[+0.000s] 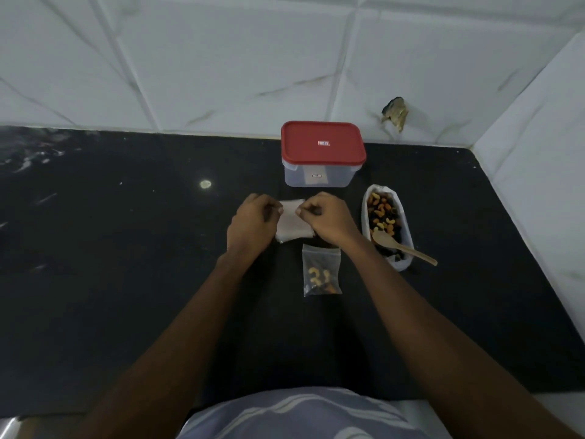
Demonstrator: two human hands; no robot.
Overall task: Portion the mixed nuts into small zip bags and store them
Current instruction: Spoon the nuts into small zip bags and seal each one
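Shirt (304,413); left hand (250,221), right hand (329,220) pinch bags (292,223) (2 labels (323,143) illegible).

Small label (323,143) on the red lid (304,144), another on the container (297,176) wall (both illegible)

One part-filled bag (322,269) lies before empty zip bags (292,224).

Black speckled stone countertop (126,264), with a small pale round spot (205,184) left of centre. White grey-veined marble-look wall tiles (221,58) behind and on the right. Brownish chipped patch (395,113) in back wall, near the corner.
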